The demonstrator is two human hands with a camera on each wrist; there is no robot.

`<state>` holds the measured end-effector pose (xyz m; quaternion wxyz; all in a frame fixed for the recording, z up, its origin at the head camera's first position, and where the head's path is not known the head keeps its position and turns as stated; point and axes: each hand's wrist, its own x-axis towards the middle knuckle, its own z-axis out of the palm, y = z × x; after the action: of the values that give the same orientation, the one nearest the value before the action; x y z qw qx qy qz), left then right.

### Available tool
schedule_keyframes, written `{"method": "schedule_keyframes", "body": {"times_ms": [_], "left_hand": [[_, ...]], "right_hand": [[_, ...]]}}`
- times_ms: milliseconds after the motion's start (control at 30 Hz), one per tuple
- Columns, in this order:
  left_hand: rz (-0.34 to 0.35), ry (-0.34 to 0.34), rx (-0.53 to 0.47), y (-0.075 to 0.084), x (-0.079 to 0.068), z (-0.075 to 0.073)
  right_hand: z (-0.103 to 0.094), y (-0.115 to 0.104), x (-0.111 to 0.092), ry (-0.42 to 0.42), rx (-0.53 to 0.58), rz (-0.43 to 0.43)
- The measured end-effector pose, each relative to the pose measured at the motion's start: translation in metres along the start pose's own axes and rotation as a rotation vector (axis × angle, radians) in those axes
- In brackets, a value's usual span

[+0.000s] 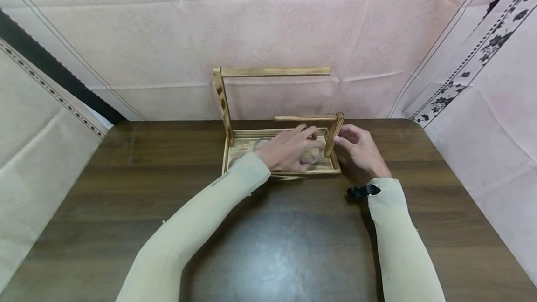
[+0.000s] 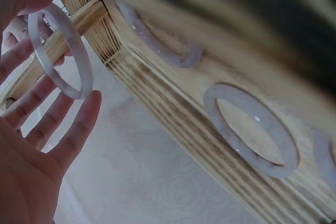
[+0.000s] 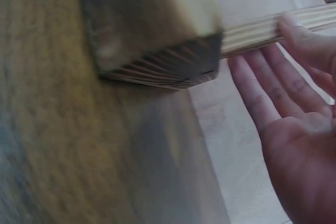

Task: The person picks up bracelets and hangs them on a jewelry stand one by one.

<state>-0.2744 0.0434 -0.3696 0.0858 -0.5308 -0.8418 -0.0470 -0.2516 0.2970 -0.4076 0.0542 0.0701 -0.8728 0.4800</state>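
A pale, glassy bangle (image 2: 77, 48) is held upright at a wooden stand, clamped between the thumb and the spread, gently bent fingers of a left hand (image 1: 289, 148). The ring lies within that grip, its upper edge met by the thumb and its lower edge by the fingers; the short post (image 1: 334, 135) is seen behind it, though whether the two are touching cannot be told. That post is pinched by a right hand (image 1: 361, 149), with the thumb laid on one side and the fingers on the other. The bangle is turned on edge at a tilt, so that a narrow oval is shown in the left wrist view, its long axis running steeply. Below the left grip, other bangles (image 2: 262, 115) are laid flat in a shallow wooden tray (image 1: 303, 175), its long side stretched across from left to right. Toward the left grip from the short post, a short bar (image 1: 305, 118) is extended; well to the left of both grips, a tall post (image 1: 223, 106) is topped by a long bar (image 1: 275, 72) pointed rightward. The stand is set on a brown wood-grained table (image 1: 272, 246), its near part spread out on the person's side of both grips. Beyond the hands, a pale pink cloth (image 1: 272, 31) is hung, and to the far right of the right grip a white cloth (image 1: 495, 139) is edged with dark flowers. Both arms are covered by cream sleeves (image 1: 201, 213).
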Motion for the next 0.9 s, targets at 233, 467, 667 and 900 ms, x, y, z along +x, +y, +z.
{"method": "schedule_keyframes", "body": {"times_ms": [233, 467, 667, 900], "left_hand": [[-0.002, 0.038, -0.004, 0.001, -0.008, 0.002], [0.008, 0.137, 0.007, 0.006, -0.017, -0.002], [0.001, 0.217, 0.002, 0.007, -0.023, -0.009], [-0.04, 0.279, -0.01, 0.009, -0.032, -0.016]], "right_hand": [[0.003, 0.0, 0.004, 0.033, 0.034, -0.02], [0.004, -0.008, 0.001, 0.011, 0.007, -0.034], [0.006, -0.002, 0.004, 0.03, 0.041, -0.035], [0.008, 0.0, 0.004, 0.034, 0.067, -0.02]]}}
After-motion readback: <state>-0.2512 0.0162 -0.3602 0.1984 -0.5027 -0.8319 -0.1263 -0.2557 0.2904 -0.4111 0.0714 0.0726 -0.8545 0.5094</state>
